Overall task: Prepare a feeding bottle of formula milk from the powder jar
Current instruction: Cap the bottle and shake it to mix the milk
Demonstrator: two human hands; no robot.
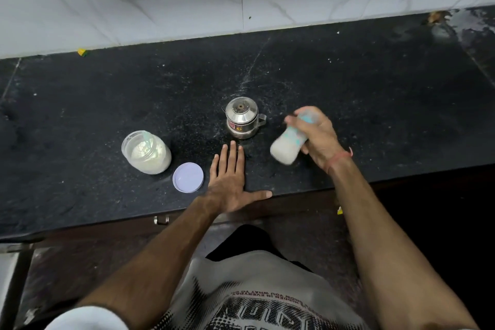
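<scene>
The left hand point(230, 182) lies flat, palm down, fingers together and thumb splayed, while the right hand point(317, 136) is raised, curled in a grip, motion-blurred.

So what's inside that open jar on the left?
The jar holds pale, off-white powder, heaped against its walls and filling most of it. Its lid lies beside it on the counter. Whether a scoop is buried in the powder cannot be seen.
</scene>
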